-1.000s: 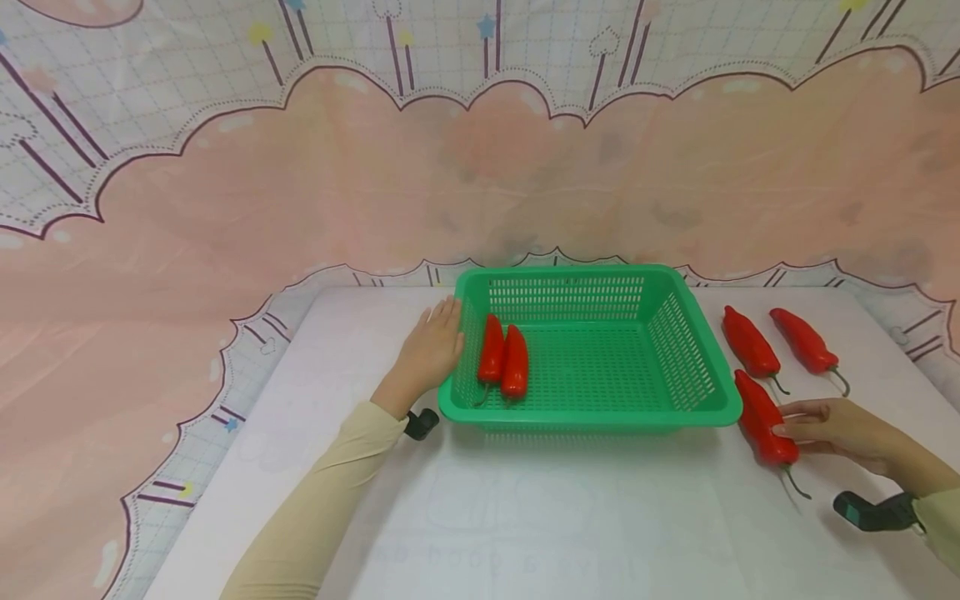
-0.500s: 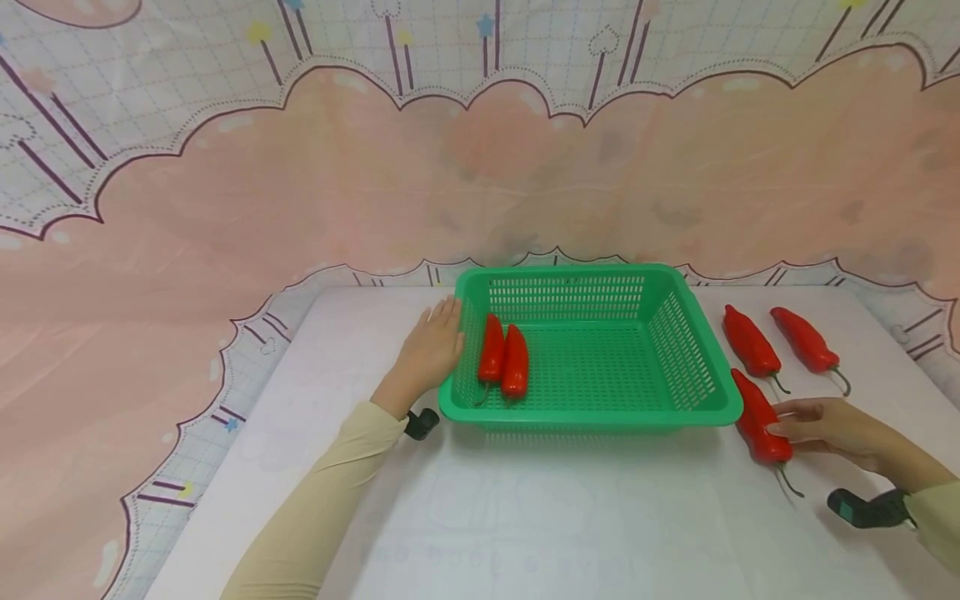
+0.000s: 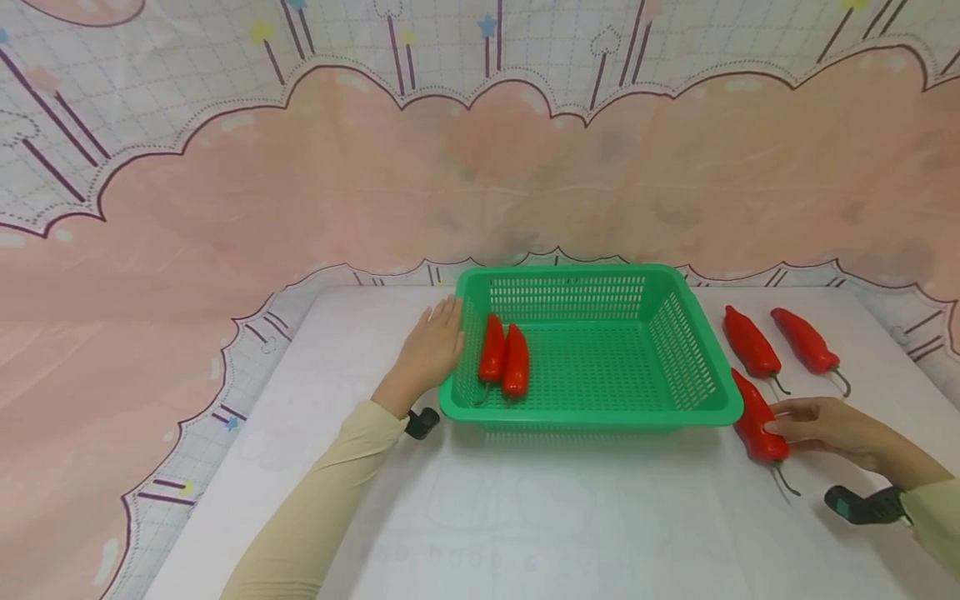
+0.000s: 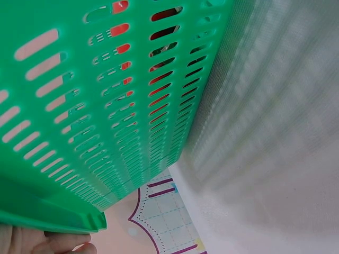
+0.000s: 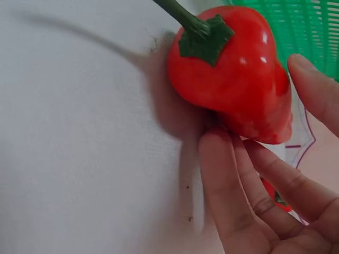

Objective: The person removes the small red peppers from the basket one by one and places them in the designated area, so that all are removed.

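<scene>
My right hand [image 3: 836, 429] holds a long red pepper [image 3: 756, 425] just right of the green basket [image 3: 585, 418]. In the right wrist view the pepper [image 5: 233, 69] shows its green stem end, with the thumb at one side and the fingers [image 5: 222, 174] against its underside. Straight-fingered, my left hand [image 3: 431, 346] rests along the basket's left rim. Its fingertips [image 4: 58, 241] show at that rim in the left wrist view. Two red peppers [image 3: 514, 362] lie side by side in the basket's left part.
Two more red peppers, one nearer [image 3: 752, 343] and one farther right [image 3: 806, 342], lie on the white tabletop [image 3: 570, 517] beyond the right hand. A patterned cloth backdrop [image 3: 525, 183] rises behind the table.
My right hand and its pepper have shifted slightly left, closer to the basket. The left hand, the basket and the other peppers have stayed in place.
</scene>
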Demonstrator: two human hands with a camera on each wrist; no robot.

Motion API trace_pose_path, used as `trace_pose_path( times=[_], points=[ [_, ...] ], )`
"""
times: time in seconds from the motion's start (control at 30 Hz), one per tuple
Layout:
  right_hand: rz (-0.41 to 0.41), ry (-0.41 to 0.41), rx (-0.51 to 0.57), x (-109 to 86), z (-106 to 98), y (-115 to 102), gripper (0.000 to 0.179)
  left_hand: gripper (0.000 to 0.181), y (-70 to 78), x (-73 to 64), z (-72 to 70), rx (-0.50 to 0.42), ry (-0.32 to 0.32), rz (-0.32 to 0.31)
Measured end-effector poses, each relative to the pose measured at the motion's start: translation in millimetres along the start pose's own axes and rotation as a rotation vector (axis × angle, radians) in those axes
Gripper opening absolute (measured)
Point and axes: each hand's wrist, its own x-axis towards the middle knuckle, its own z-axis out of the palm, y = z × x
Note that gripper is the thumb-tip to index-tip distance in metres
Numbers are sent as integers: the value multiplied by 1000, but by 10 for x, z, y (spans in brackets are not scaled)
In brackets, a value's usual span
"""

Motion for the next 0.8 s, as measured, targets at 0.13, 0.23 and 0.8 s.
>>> trace_pose_path(
  times=[0.13, 0.23, 0.8],
  points=[
    [-16, -27, 7, 15, -30, 37, 78, 56, -6, 2, 5, -4, -6, -1],
    [-40, -55, 17, 15, -51, 73, 77, 57, -8, 2, 8, -7, -9, -3],
    [-86, -43, 46, -41, -203, 163, 75, 56, -9, 5, 4, -5, -4, -1]
  ],
)
